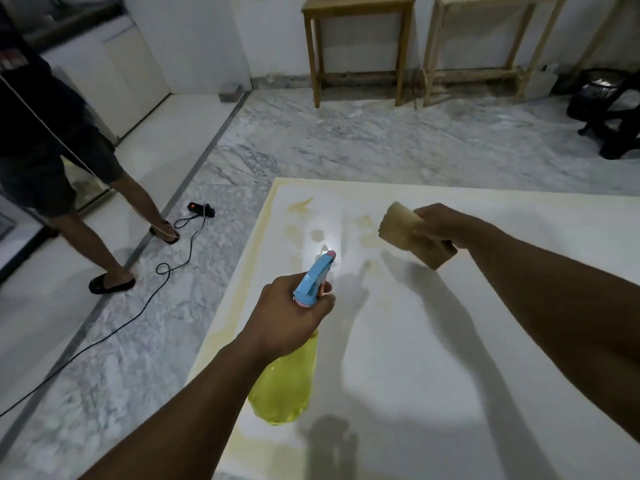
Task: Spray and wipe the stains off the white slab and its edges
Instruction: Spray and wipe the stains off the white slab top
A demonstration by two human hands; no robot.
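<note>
The white slab fills the lower right, with yellowish stains near its far left corner and along its left edge. My left hand grips a yellow spray bottle with a blue trigger head; its nozzle points toward the stained corner, held above the slab. My right hand holds a tan sponge in the air above the slab, right of the stains.
Another person's legs in black sandals stand on the marble floor to the left. A black cable with a power strip trails across the floor there. Two wooden tables stand at the far wall; a black chair is far right.
</note>
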